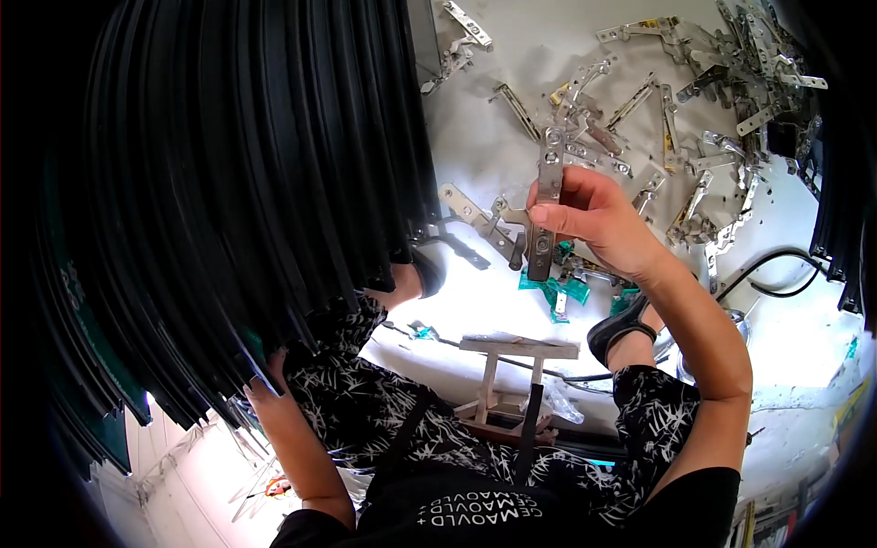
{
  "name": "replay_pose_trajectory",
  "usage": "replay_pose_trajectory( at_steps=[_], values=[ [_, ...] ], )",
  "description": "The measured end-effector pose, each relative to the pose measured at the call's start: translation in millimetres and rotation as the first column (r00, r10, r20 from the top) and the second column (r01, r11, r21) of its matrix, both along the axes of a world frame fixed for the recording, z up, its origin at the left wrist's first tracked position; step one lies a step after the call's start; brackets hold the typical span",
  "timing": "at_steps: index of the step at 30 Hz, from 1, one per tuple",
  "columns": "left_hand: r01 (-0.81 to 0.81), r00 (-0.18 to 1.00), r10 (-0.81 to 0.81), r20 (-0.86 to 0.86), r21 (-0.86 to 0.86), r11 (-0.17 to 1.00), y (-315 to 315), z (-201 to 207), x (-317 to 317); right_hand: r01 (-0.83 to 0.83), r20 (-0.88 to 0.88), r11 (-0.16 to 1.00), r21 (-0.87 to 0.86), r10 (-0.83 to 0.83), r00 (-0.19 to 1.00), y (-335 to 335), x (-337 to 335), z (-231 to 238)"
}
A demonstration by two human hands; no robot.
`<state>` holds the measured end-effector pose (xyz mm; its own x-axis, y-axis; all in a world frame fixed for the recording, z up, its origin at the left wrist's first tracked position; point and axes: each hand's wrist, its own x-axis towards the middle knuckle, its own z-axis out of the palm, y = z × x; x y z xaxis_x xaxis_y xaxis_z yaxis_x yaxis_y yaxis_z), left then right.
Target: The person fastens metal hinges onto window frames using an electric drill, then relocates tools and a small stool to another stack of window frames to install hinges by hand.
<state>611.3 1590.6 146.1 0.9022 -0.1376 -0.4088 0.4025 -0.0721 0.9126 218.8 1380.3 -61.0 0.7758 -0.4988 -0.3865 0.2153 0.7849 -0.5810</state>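
In my right hand [589, 215] is a metal window hinge [550, 155], pinched between thumb and fingers. Its flat bar stands nearly upright, and jointed arms spread out to its left. Black frame profiles [247, 164], long and closely stacked, fill the left side. My left hand [267, 376] is at the lower ends of these profiles, and its fingers are mostly hidden there. Beyond my right hand, several similar hinges [671, 128] lie scattered on the pale floor [512, 64].
A heap of metal hinges [767, 64] rises at the far right, beside more dark profiles [850, 228]. Green plastic scraps [559, 294] lie below the held hinge. Between my legs stands a small wooden stool [519, 347]. A black cable [776, 256] curls at the right.
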Motion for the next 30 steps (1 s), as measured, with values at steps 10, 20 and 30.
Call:
replay_pose_trajectory(
  at_steps=[10, 20, 30],
  values=[
    [0.304, 0.950, -0.311, -0.021, -0.150, 0.941, -16.6, -15.7, 0.1, -0.203, -0.278, 0.942, -0.267, 0.127, 0.952, 15.7, -5.8, 86.0],
    [0.912, 0.346, -0.915, 0.208, 0.155, 0.380, 43.3, -2.0, -199.3, -0.020, -0.270, 1.000, -0.022, 0.014, 0.963, 101.6, 8.8, 192.8],
    [0.713, -0.309, -0.910, 0.277, 0.701, -0.029, 79.3, 26.4, -225.6, -0.238, -0.369, 0.869, -0.433, 0.070, 0.927, 159.8, 41.4, 196.8]
  ],
)
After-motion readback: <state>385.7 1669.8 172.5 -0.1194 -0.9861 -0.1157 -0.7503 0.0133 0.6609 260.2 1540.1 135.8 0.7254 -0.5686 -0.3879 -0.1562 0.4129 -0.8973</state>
